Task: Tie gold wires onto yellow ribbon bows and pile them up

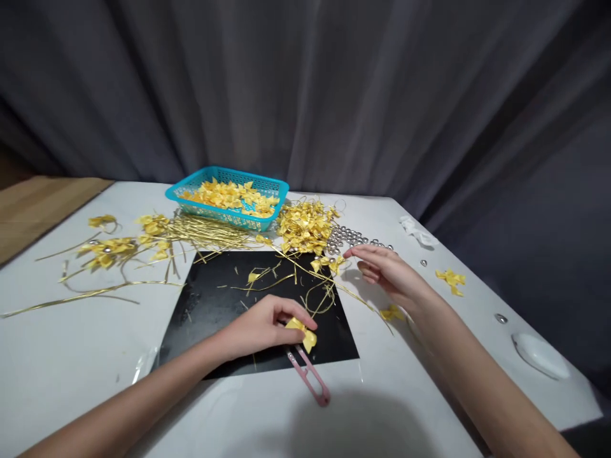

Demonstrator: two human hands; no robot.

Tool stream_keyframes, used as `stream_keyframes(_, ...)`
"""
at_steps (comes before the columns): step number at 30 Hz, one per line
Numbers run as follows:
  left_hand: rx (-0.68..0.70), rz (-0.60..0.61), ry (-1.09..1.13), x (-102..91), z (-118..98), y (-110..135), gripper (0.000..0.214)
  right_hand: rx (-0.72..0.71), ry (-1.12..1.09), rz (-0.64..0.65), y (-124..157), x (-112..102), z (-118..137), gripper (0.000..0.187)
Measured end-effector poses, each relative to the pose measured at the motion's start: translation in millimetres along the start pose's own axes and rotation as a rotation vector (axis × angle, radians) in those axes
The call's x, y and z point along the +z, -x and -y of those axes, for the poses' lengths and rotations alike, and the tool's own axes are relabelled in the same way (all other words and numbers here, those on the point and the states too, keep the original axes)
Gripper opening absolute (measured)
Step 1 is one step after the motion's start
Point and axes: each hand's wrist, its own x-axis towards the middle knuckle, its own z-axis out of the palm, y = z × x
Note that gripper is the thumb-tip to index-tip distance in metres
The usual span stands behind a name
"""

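Observation:
My left hand [270, 327] is closed with thumb and fingers around a yellow ribbon bow [309, 341] over the black mat [205, 331]. Pink thread snips [312, 380] lie below that hand, their blade end under the bow and their handle past the mat's front edge. To the right, my right hand [384, 270] is held above the white table with its fingers apart and nothing visible in them. Its fingertips are near a yellow bow with a silver bead [329, 262] and a scatter of silver beads [351, 236]. A loop of gold cord [321, 298] curls on the mat.
A blue basket [281, 187] of yellow bows stands at the back. A bundle of gold cords [210, 232] lies before it, beside a pile of yellow bows [305, 226]. Finished-looking bow clusters [107, 252] lie left; a white mouse-shaped object [539, 355] sits right.

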Motion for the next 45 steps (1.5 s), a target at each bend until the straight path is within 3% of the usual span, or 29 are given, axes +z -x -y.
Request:
stream_keyframes(3, -0.007, -0.078, 0.014, -15.7, 1, 29, 0.019, -0.068, 0.126, 0.107, -12, 12, 8, 0.027)
stream_keyframes(7, 0.029, -0.248, -0.070, -26.2, 9, 56, 0.018, -0.186, 0.250, 0.231, -38, 45, 15, 0.027)
stream_keyframes(12, 0.057, -0.338, -0.237, -23.3, 15, 62, 0.023, -0.307, 0.425, 0.172, -76, 86, 14, 0.015)
stream_keyframes(16, 0.099, -0.390, -0.351, -19.7, 14, 64, 0.026, -0.325, 0.621, 0.171, -93, 100, 17, 0.014)
stream_keyframes(19, 0.129, -0.388, -0.396, -19.0, 16, 67, 0.030, -0.309, 0.803, 0.179, -98, 108, 22, 0.023)
stream_keyframes(23, 0.229, -0.282, -0.415, -22.8, 19, 71, 0.034, -0.266, 1.031, 0.169, -100, 125, 31, 0.029)
stream_keyframes(29, 0.243, -0.222, -0.475, -32.4, 10, 78, 0.034, -0.108, 1.286, 0.183, -94, 162, 48, 0.030)
stream_keyframes(34, 0.214, -0.187, -0.396, -34.2, 7, 78, 0.023, -0.042, 1.377, 0.226, -92, 184, 55, 0.032)
stream_keyframes(39, 0.181, -0.241, -0.455, -34.1, 13, 77, 0.024, -0.132, 1.378, 0.243, -99, 204, 58, 0.031)
stream_keyframes(45, 0.196, -0.269, -0.493, -35.3, 15, 80, 0.023, -0.293, 1.305, 0.301, -125, 243, 57, 0.032)
